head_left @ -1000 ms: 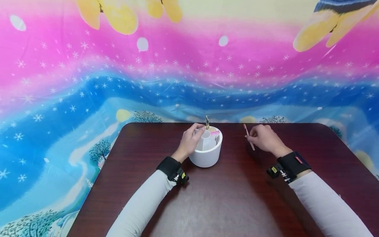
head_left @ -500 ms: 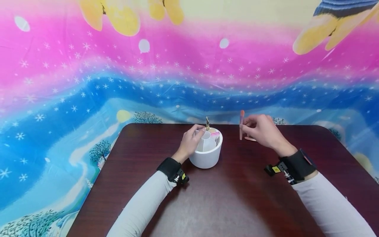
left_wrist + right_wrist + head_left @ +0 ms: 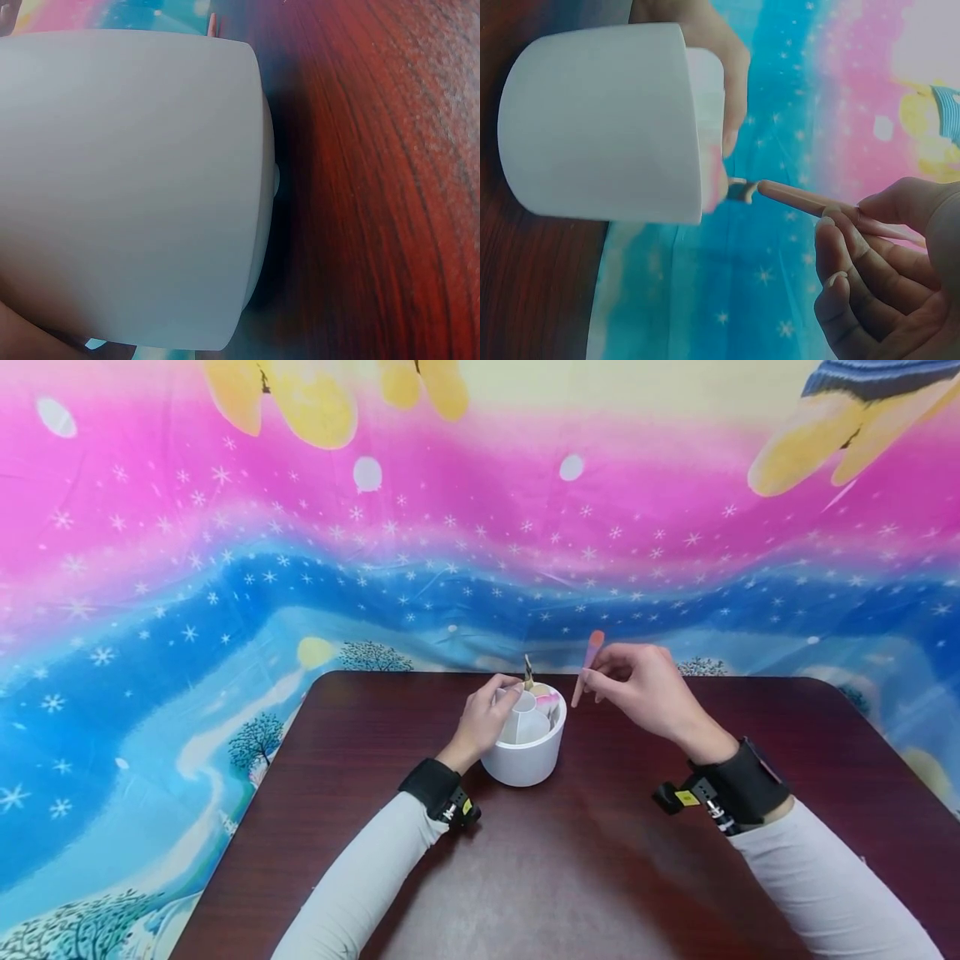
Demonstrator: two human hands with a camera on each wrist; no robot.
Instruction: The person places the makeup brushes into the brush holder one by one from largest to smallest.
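Note:
In the head view, a round white organizer (image 3: 522, 764) with inner compartments stands upright on the table. My left hand (image 3: 480, 714) grips its left side, fingers over the rim. The organizer's white wall (image 3: 135, 180) fills much of the left wrist view. To its right, my right hand (image 3: 645, 685) pinches a slim pinkish makeup brush (image 3: 590, 662) between thumb and fingers. The brush is tilted, its orange head up and its handle end pointing down, right of the rim. In the right wrist view, the handle end (image 3: 772, 189) lies beyond the organizer's opening.
A pink-and-white item (image 3: 547, 700) sits inside the organizer, and a dark-and-gold piece (image 3: 528, 672) sticks up at its back. The dark brown wooden table (image 3: 375, 727) ends at a colourful printed cloth backdrop (image 3: 480, 552).
My right hand has risen and moved left toward the organizer with the brush, which has turned to lean the other way. The left hand stays on the organizer.

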